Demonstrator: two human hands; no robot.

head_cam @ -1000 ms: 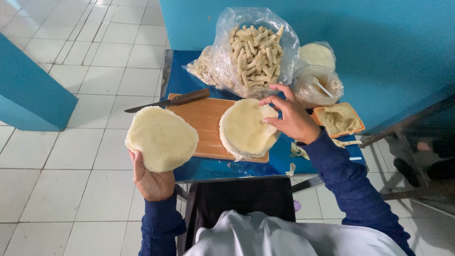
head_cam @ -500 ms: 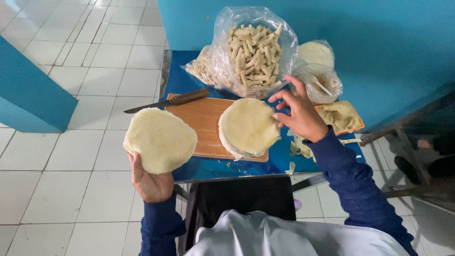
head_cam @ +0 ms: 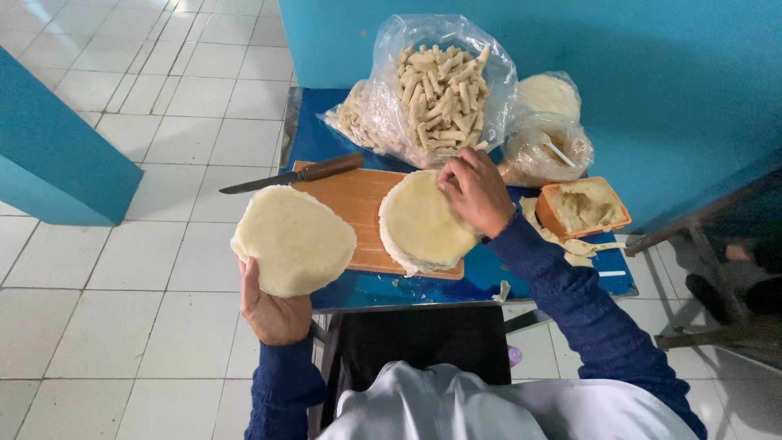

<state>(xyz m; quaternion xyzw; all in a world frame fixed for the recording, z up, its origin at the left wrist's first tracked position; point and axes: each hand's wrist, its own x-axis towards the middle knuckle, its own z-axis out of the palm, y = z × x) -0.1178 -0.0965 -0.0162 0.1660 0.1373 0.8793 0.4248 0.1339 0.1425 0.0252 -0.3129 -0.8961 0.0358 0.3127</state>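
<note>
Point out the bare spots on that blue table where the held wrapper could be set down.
Bare board between the knife and the wrapper stack. Blue table bare at its far left corner. Crowded at the back and right: bags, orange tub.

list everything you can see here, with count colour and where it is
dough round: 1, pale cream, flat on the left palm
stack of dough rounds: 1, cream, on the board
cutting board: 1, orange-brown wood, on the table
knife: 1, brown handle, at the board's far edge
table: 1, blue
bags of rolls: clear plastic, back of table
tub of filling: 1, orange, right
left hand: under the single round
right hand: fingers on the stack
</note>
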